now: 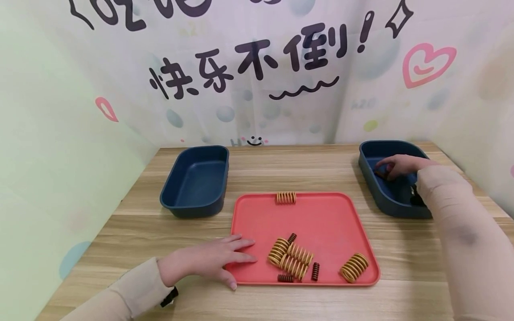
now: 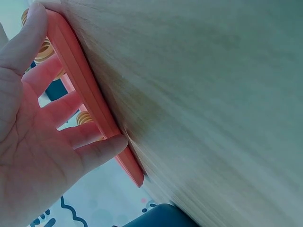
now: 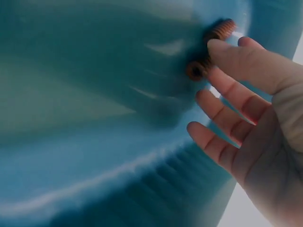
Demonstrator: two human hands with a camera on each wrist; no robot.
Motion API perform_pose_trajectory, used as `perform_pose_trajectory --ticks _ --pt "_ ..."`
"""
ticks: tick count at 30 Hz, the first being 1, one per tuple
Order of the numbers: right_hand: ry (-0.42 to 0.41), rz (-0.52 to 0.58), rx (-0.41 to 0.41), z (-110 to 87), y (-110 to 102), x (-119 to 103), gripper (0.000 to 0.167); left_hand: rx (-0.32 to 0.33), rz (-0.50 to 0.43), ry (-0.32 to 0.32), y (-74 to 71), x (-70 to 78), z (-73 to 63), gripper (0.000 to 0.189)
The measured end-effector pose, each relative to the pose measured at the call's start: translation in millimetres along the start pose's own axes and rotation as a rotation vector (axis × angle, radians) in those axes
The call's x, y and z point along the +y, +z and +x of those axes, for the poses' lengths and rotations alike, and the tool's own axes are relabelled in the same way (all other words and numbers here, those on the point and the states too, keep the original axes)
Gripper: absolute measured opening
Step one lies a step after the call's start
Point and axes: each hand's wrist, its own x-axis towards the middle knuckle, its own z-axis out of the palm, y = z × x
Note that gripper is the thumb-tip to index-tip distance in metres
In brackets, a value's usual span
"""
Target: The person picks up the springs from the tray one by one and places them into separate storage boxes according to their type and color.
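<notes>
My left hand [image 1: 210, 258] rests with spread fingers over the left edge of a red tray [image 1: 321, 218], thumb near its front corner. On the tray, several large gold springs [image 1: 278, 251] lie by the front middle. One gold spring [image 1: 286, 197] sits at the back rim and another gold spring [image 1: 354, 267] at the front right. Small dark springs [image 1: 315, 271] are scattered around the cluster. Inside the right blue bin [image 1: 371, 178], my right hand [image 1: 401, 165] pinches a small copper-brown spring [image 3: 195, 71] between thumb and index finger. Beside it lies a second such spring [image 3: 225, 28].
Another blue bin [image 1: 194, 178] stands at the back left, behind the tray's left side. A printed cloth [image 1: 257, 111] hangs at the wooden table's [image 1: 257, 165] back edge. My right forearm passes over the right bin's front rim.
</notes>
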Motion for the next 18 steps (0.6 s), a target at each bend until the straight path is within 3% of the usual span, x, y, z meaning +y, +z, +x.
perform_pose_trajectory --ticks 8,18 --pt "-0.062 0.027 0.084 -10.7 -19.0 -10.2 0.057 0.003 -0.010 0.005 0.1 -0.2 0.2 0.065" --pt "-0.164 0.084 0.192 -20.9 -34.3 -58.5 0.063 -0.001 -0.003 0.000 1.4 -1.1 0.8 0.065"
